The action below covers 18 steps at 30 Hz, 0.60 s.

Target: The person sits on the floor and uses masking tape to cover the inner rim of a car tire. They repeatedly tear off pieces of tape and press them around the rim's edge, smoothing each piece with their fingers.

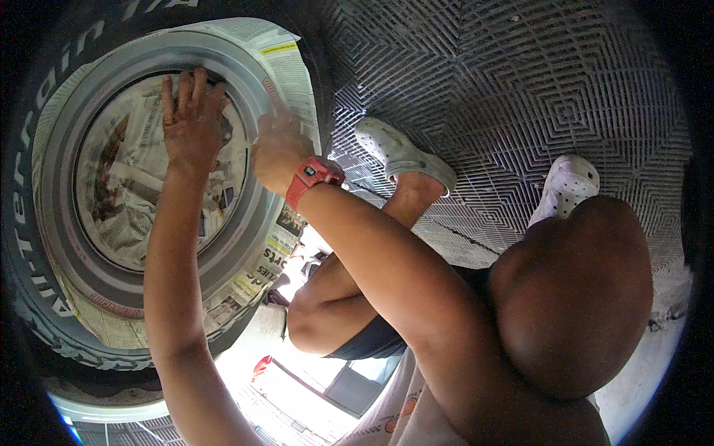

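A tyre (pixel 22 223) with raised white lettering takes up the left of the head view. Its grey wheel rim (pixel 63 253) is bordered by newspaper (pixel 291 70) tucked between rim and rubber. More newspaper (pixel 130 175) covers the wheel's middle. My left hand (pixel 193 123) rests at the inner edge of the rim's upper part, its fingers apart and nothing visible in them. On the rim's right side lies my right hand (pixel 281 149), with a red wristwatch (pixel 314 177) on that wrist. Motion smears its fingers, so whether they hold anything is hidden.
Dark ribbed floor tiles (pixel 513 82) spread across the upper right. Two light clogs (pixel 405 156) are on my feet, and my bent knees come close to the tyre. Bright light glares below the tyre, near a red object (pixel 261 367).
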Motion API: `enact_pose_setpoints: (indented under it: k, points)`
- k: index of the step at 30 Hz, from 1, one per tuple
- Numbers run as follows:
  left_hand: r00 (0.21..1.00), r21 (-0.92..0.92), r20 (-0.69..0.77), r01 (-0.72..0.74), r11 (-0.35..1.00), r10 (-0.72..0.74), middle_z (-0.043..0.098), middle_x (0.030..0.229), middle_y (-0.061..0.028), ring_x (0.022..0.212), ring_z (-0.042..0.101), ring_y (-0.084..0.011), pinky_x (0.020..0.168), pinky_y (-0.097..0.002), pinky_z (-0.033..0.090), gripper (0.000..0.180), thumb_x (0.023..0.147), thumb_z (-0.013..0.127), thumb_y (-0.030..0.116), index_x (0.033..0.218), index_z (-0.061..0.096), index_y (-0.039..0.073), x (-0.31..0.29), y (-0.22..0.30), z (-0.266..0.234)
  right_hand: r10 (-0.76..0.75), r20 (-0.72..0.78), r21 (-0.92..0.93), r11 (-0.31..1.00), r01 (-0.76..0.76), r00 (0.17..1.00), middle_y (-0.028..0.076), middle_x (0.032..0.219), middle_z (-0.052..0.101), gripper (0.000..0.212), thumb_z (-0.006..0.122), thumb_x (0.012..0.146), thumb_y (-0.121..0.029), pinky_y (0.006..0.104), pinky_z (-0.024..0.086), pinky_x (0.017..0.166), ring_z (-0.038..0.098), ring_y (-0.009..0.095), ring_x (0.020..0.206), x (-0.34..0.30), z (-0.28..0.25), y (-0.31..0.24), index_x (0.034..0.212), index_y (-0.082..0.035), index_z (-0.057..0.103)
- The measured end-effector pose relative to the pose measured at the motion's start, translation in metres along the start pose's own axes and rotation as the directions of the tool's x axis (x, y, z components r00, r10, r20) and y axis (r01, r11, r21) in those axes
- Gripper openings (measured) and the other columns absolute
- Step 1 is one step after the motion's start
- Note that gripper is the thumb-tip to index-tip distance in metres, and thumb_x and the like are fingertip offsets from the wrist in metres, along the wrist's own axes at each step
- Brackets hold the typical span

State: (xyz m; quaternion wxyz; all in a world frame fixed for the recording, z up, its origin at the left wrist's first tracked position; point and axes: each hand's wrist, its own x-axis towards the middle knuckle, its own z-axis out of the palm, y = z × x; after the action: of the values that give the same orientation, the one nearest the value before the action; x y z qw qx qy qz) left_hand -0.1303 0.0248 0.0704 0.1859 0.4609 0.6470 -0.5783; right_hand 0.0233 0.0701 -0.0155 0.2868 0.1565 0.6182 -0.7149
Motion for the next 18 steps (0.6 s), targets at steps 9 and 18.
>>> enact_pose_setpoints:
  k: [9,18]
  points:
    - [0.988,0.087,0.152,-0.039,0.995,0.025,0.045,0.165,-0.0078,0.150,0.041,-0.0267,0.129,-0.0527,0.019,0.051,0.096,0.066,0.021,0.146,0.063,0.031,0.009,0.008,-0.005,-0.021,0.081,0.028,0.999,0.018,0.996,0.031,0.161,0.044,0.059,0.045,0.105,-0.024,0.0546,0.038,0.123,0.042,0.048,0.151,0.006,-0.014,0.004,0.157,0.004,0.042]
    - [0.931,0.124,0.350,-0.154,0.980,0.102,0.046,0.161,-0.0064,0.152,0.036,-0.0263,0.128,-0.0511,0.015,0.052,0.100,0.061,0.026,0.152,0.055,0.027,-0.023,0.053,0.020,0.018,-0.030,0.091,0.996,-0.015,0.999,0.024,0.138,0.057,0.044,0.066,0.100,-0.025,0.0519,0.053,0.104,0.060,0.042,0.129,0.000,-0.024,0.007,0.136,-0.001,0.057]
